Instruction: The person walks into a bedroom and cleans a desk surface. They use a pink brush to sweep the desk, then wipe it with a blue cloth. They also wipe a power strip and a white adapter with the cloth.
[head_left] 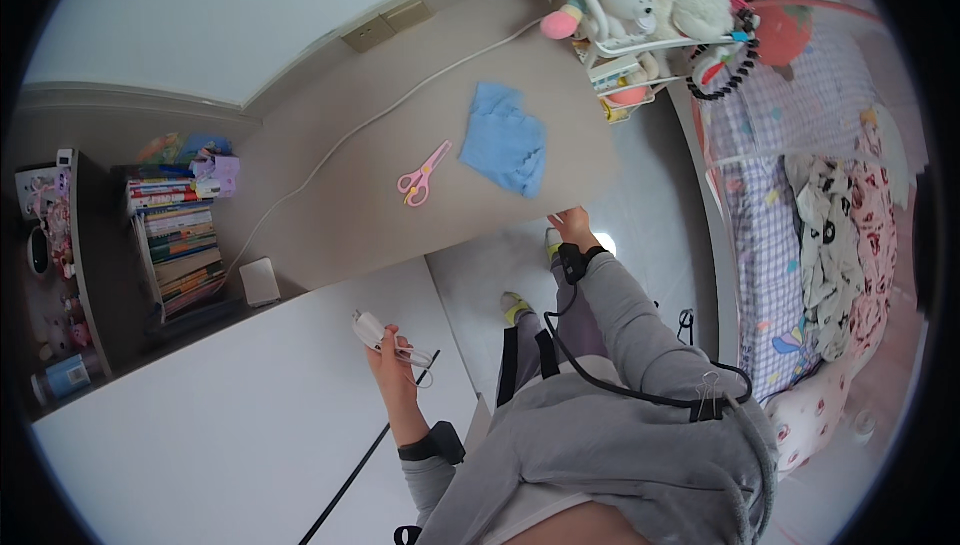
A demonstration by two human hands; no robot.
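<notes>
My left hand [393,363] is closed around a white charger [370,328] with its white cable bunched up and a loop hanging free. It is above a white surface [250,385], just short of the grey-brown desk [380,235]. At the desk's front edge is my right hand [572,226], fingers stretched toward the edge and nothing visible in them; I cannot tell if it touches. Pink children's scissors [425,175] lie on the desk, beside a crumpled blue cloth [503,140].
A white cord [345,140] crosses the desk. Books [180,250] and a small white box [261,282] stand left. A white rack [600,35] with plush toys is at the far right, near a bed [765,195]. Black cables hang by my right arm.
</notes>
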